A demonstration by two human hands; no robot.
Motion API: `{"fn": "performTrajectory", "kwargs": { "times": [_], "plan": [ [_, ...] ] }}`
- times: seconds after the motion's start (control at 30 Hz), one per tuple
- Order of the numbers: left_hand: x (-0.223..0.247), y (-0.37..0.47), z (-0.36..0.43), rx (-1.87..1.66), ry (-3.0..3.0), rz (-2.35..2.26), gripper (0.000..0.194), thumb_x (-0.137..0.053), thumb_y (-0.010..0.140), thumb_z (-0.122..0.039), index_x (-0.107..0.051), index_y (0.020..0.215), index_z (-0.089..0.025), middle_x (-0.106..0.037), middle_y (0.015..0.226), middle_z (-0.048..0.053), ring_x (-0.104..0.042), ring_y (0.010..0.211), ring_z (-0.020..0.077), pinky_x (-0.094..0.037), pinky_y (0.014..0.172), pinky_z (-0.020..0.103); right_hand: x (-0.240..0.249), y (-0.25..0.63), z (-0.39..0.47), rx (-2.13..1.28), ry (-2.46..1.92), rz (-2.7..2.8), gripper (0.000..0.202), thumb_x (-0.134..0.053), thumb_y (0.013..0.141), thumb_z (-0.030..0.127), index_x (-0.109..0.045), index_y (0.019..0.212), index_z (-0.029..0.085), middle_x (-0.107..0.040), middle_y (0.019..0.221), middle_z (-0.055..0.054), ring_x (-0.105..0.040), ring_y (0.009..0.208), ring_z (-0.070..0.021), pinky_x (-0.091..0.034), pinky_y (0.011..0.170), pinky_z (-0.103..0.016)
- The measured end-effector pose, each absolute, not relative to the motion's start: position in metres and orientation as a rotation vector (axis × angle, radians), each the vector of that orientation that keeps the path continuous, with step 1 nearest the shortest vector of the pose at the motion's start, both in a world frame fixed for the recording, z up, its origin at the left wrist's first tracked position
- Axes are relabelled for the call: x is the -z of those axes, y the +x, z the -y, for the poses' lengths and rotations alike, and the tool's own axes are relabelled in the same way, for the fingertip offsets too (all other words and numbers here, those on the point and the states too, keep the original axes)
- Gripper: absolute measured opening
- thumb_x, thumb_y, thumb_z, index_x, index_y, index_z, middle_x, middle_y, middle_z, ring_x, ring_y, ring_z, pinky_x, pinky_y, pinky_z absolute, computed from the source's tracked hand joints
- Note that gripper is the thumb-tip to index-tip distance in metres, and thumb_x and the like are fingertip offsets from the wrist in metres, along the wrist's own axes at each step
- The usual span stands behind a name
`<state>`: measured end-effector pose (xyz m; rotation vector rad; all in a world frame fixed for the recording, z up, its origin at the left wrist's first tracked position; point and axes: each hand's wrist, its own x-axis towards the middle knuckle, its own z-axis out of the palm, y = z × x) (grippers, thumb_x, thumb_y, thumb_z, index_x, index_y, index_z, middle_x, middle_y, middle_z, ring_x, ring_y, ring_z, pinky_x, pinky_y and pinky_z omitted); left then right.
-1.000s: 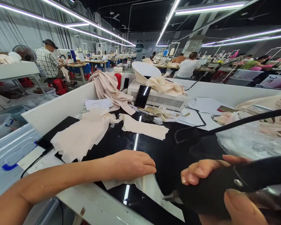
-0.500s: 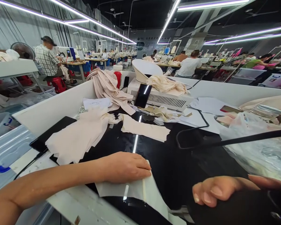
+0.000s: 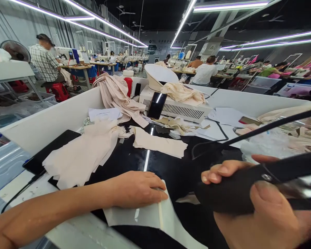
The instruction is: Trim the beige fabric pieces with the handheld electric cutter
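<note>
My left hand (image 3: 141, 189) lies palm down on a pale, thin, see-through sheet (image 3: 129, 217), fingers stretched to the right. A narrow cream strip (image 3: 160, 216) runs along the sheet from under the fingertips. At the lower right, my right hand (image 3: 264, 214) is wrapped round a black-handled corded tool (image 3: 228, 193), held above the black tabletop (image 3: 176, 166). A pale, shiny tip (image 3: 188, 199) shows at the tool's left end; its exact kind is unclear. Beyond the left hand lie a stack of beige fabric pieces (image 3: 75, 155) and a separate beige strip (image 3: 159, 143).
A phone (image 3: 157, 105) leans on a white slotted box (image 3: 176, 107) bearing fabric. The tool's black cord (image 3: 238, 136) crosses at right, before a clear plastic bag (image 3: 269, 145). White side boards (image 3: 46, 114) edge the table. People sit at sewing machines behind.
My right hand has risen with the black-handled tool, bringing more of hand and tool into sight. The cord has lifted too. My left hand stays on the sheet; the view has shifted slightly.
</note>
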<state>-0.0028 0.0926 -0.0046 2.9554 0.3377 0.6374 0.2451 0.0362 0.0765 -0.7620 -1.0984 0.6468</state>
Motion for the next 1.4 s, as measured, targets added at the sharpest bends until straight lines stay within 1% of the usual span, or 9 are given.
{"fn": "performTrajectory", "kwargs": {
  "times": [0.07, 0.17, 0.4, 0.6, 0.77, 0.9, 1.03, 1.2, 1.4],
  "plan": [
    [0.004, -0.004, -0.092, -0.657, 2.951, -0.332, 0.027, -0.061, 0.135, -0.018, -0.087, 0.141, -0.016, -0.091, 0.148, 0.014, -0.089, 0.138, 0.0259, -0.071, 0.123, 0.032, -0.085, 0.229, -0.047, -0.57, -0.711, 0.993, 0.036, -0.11, 0.091, 0.047, -0.088, 0.118, 0.038, -0.077, 0.081, 0.004, -0.072, 0.061, -0.0266, -0.067, 0.056, -0.045],
    [0.002, -0.006, -0.091, -0.684, 2.944, -0.321, 0.027, -0.06, 0.135, -0.019, -0.086, 0.142, -0.016, -0.091, 0.146, 0.014, -0.089, 0.139, 0.0252, -0.071, 0.123, 0.031, -0.086, 0.215, -0.061, -0.524, -0.667, 0.939, 0.039, -0.111, 0.088, 0.045, -0.086, 0.115, 0.034, -0.075, 0.079, 0.006, -0.071, 0.057, -0.0228, -0.064, 0.053, -0.038],
    [-0.001, -0.008, -0.09, -0.677, 2.967, -0.307, 0.031, -0.054, 0.137, -0.019, -0.085, 0.14, -0.015, -0.09, 0.146, 0.015, -0.088, 0.144, 0.0241, -0.068, 0.13, 0.03, -0.073, 0.209, -0.067, -0.531, -0.708, 0.941, 0.042, -0.11, 0.093, 0.052, -0.082, 0.119, 0.033, -0.077, 0.083, 0.006, -0.074, 0.062, -0.0222, -0.07, 0.06, -0.039],
    [-0.002, -0.008, -0.091, -0.703, 2.985, -0.288, 0.04, -0.045, 0.141, -0.023, -0.084, 0.14, -0.015, -0.091, 0.145, 0.014, -0.088, 0.144, 0.0233, -0.067, 0.13, 0.029, -0.069, 0.207, -0.065, -0.527, -0.683, 0.948, 0.044, -0.114, 0.093, 0.053, -0.081, 0.113, 0.032, -0.077, 0.085, 0.006, -0.074, 0.064, -0.0207, -0.07, 0.062, -0.037],
    [-0.003, -0.009, -0.09, -0.732, 2.992, -0.293, 0.042, -0.043, 0.141, -0.023, -0.084, 0.139, -0.013, -0.092, 0.143, 0.013, -0.089, 0.141, 0.0239, -0.068, 0.128, 0.029, -0.067, 0.206, -0.063, -0.504, -0.711, 0.97, 0.041, -0.111, 0.099, 0.053, -0.083, 0.12, 0.033, -0.079, 0.087, 0.005, -0.076, 0.066, -0.0217, -0.072, 0.064, -0.039],
    [-0.003, -0.011, -0.09, -0.68, 2.984, -0.324, 0.038, -0.047, 0.141, -0.025, -0.084, 0.143, -0.016, -0.091, 0.147, 0.012, -0.09, 0.14, 0.0235, -0.07, 0.126, 0.03, -0.072, 0.208, -0.06, -0.52, -0.68, 0.934, 0.043, -0.114, 0.094, 0.049, -0.085, 0.121, 0.033, -0.079, 0.084, 0.005, -0.075, 0.064, -0.0217, -0.071, 0.061, -0.038],
    [-0.001, -0.012, -0.091, -0.689, 2.972, -0.323, 0.038, -0.048, 0.142, -0.027, -0.084, 0.135, -0.017, -0.092, 0.145, 0.012, -0.09, 0.138, 0.0229, -0.07, 0.123, 0.028, -0.078, 0.21, -0.057, -0.514, -0.645, 0.92, 0.045, -0.116, 0.089, 0.047, -0.086, 0.119, 0.032, -0.079, 0.081, 0.005, -0.074, 0.06, -0.0221, -0.069, 0.057, -0.037],
    [0.003, -0.013, -0.092, -0.692, 2.969, -0.329, 0.036, -0.05, 0.142, -0.029, -0.084, 0.136, -0.018, -0.092, 0.146, 0.013, -0.09, 0.141, 0.0228, -0.07, 0.123, 0.028, -0.076, 0.208, -0.057, -0.503, -0.662, 0.911, 0.044, -0.115, 0.089, 0.049, -0.084, 0.115, 0.032, -0.078, 0.082, 0.006, -0.073, 0.061, -0.0209, -0.068, 0.058, -0.036],
    [0.003, -0.014, -0.093, -0.739, 2.961, -0.307, 0.042, -0.043, 0.143, -0.029, -0.084, 0.142, -0.017, -0.091, 0.147, 0.012, -0.09, 0.139, 0.0231, -0.071, 0.119, 0.028, -0.069, 0.205, -0.066, -0.484, -0.676, 0.906, 0.043, -0.114, 0.091, 0.051, -0.081, 0.108, 0.031, -0.078, 0.082, 0.006, -0.074, 0.063, -0.0194, -0.07, 0.06, -0.034]
  ]
}}
